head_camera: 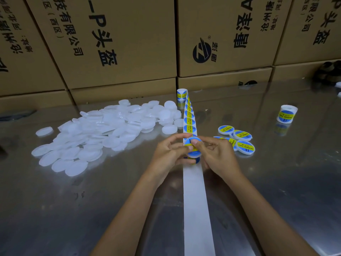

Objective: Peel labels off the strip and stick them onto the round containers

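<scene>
A long white backing strip (196,200) runs from the near edge up the steel table to a label roll (181,95); blue and yellow round labels (189,120) sit on its far part. Over the strip, both hands hold one round white container (194,153) with a blue and yellow label on its top. My left hand (169,154) grips it from the left, thumb on the label. My right hand (215,154) holds it from the right, thumb pressing the label. A heap of unlabelled white containers (103,130) lies to the left. Several labelled containers (239,140) lie to the right.
A second label roll (287,114) stands at the right on the reflective steel table (73,209). Stacked cardboard boxes (120,43) form a wall along the far edge. A dark object (330,71) sits at the far right.
</scene>
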A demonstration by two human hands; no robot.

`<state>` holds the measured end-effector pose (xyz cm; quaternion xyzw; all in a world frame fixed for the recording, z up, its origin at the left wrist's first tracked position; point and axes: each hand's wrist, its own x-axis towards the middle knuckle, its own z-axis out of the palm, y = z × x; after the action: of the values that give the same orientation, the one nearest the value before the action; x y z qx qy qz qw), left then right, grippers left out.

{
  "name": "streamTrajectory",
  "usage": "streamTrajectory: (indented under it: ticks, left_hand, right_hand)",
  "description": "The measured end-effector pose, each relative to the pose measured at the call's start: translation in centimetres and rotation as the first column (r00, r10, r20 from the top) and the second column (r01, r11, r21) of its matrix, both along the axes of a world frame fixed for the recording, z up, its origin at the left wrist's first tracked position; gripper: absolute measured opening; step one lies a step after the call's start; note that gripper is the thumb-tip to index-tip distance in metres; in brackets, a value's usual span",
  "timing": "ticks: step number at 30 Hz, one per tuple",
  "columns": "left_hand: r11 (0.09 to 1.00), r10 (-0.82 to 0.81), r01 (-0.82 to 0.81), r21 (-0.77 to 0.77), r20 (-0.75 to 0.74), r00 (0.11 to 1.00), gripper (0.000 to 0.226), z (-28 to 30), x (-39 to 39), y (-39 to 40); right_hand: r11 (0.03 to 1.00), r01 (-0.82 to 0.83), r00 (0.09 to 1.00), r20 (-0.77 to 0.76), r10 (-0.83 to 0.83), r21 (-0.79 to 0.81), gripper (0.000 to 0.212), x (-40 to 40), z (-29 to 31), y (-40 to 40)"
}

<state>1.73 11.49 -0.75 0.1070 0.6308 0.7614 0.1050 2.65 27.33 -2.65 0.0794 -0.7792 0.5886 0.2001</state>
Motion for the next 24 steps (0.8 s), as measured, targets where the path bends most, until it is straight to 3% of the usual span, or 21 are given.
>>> streamTrajectory:
  ticks: [3,8,12,15,20,24]
  left_hand:
    - [1.000,-0.003,0.002,-0.026,-0.028,1.000,0.042,-0.02,0.14,0.38]
    - [0.995,0.097,-0.097,0.019,-0.017,0.995,0.027,-0.01,0.08,0.34]
    - [0.987,0.157,-0.157,0.046,0.010,0.988,0.016,-0.11,-0.19,-0.02]
    - [0.981,0.183,-0.184,0.056,0.029,0.983,0.014,-0.15,-0.27,-0.25]
    - [0.984,0.168,-0.170,0.053,0.053,0.984,0.014,-0.03,-0.22,-0.12]
    - [0.990,0.130,-0.131,0.056,0.034,0.991,0.015,-0.19,-0.13,0.12]
  right_hand:
    - [0.999,0.021,1.000,0.014,-0.020,-0.039,0.020,0.03,0.00,-0.17]
    - [0.999,0.000,0.999,0.044,-0.001,0.039,0.043,0.11,0.33,-0.14]
    - [0.988,-0.149,0.983,0.110,0.145,0.035,0.012,0.07,0.29,-0.49]
    - [0.986,-0.158,0.979,0.141,0.149,0.057,0.032,-0.21,-0.22,-0.45]
    - [0.990,-0.139,0.989,0.060,0.138,0.013,0.013,-0.21,-0.36,-0.38]
    - [0.995,-0.099,0.994,0.036,0.100,-0.009,0.022,-0.40,-0.56,-0.32]
